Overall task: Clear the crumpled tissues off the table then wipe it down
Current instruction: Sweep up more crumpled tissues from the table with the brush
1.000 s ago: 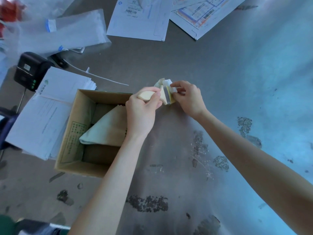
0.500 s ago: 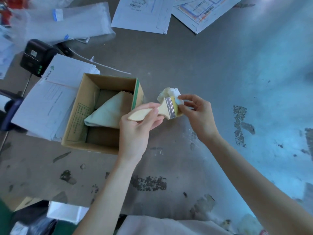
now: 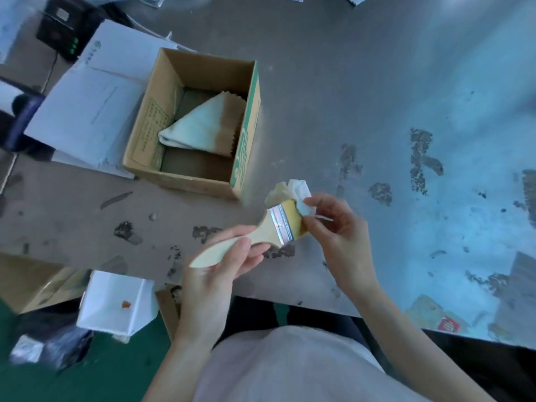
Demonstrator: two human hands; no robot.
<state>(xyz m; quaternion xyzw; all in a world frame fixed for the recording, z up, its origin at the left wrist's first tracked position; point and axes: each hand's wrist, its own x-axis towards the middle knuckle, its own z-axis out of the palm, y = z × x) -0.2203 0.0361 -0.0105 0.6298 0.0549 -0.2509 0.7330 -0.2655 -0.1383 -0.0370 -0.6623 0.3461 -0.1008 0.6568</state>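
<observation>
A crumpled white tissue (image 3: 300, 195) sits bunched against the bristle end of a paintbrush (image 3: 261, 232), raised above the grey, paint-chipped table (image 3: 362, 97) near its front edge. The right hand (image 3: 339, 239) pinches the tissue between thumb and fingertips, pressing it to the pale yellow bristles, with its other fingers loosely curled. The left hand (image 3: 220, 268) grips the brush by its light wooden handle, fingers wrapped round it and the thumb lying on top; the metal ferrule shows between the two hands. Just beyond the brush, an open cardboard box (image 3: 246, 146) with green print on its side stands on the table, and a folded pale cloth (image 3: 203, 129) lies inside it, leaning across the bottom. To the left of the box, a stack of white papers (image 3: 92, 105) touches its side, and a black device (image 3: 61, 33) with small green lights sits at the far left corner. Below the table edge, a white bin liner (image 3: 116, 303) opens over a green floor (image 3: 87, 384).
</observation>
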